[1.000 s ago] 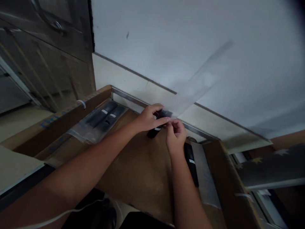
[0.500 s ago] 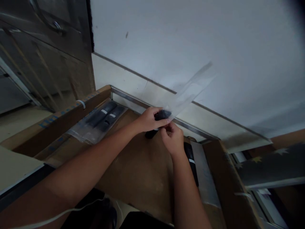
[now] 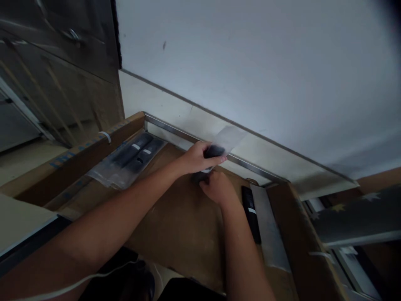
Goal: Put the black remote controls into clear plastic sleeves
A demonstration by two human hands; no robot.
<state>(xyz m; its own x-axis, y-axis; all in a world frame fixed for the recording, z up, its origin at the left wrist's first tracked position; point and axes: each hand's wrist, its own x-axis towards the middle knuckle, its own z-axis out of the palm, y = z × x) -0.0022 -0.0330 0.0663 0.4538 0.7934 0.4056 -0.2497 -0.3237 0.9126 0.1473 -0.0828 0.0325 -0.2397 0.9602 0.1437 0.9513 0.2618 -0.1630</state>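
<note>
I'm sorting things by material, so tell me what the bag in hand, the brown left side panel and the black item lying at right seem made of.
Bag: probably thin plastic film, as it looks limp, cloudy and see-through. Left side panel: likely cardboard, from its matt, brown, thick-walled look. Black item at right: perhaps plastic, dark and fairly smooth, but dim light leaves its material open.
</note>
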